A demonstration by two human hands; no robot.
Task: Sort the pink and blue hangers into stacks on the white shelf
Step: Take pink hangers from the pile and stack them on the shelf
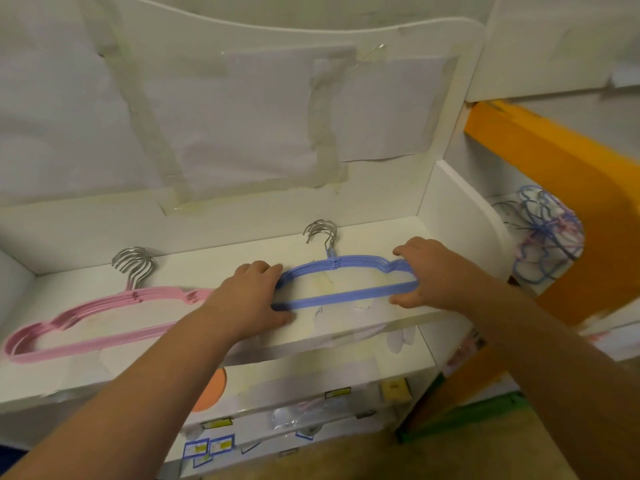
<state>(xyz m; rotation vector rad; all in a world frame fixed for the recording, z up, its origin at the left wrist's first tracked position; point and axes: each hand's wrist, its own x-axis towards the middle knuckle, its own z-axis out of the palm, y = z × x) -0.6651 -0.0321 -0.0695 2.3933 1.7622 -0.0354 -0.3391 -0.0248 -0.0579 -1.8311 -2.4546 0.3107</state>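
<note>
A stack of several blue hangers [341, 296] with metal hooks lies flat on the right half of the white shelf [242, 251]. My left hand [251, 299] grips the stack's left end. At the stack's right end, my right hand [427, 273] holds it with fingers over the top bar and thumb under the bottom bar. A stack of several pink hangers [100, 329] lies flat on the shelf's left half, hooks pointing to the back, with its right end hidden behind my left wrist.
A tangled pile of blue and pink hangers [545, 233] lies on a lower surface to the right, beside an orange panel [554, 188]. Taped paper covers the shelf's back wall. Below the shelf are drawers with labels and an orange disc [211, 389].
</note>
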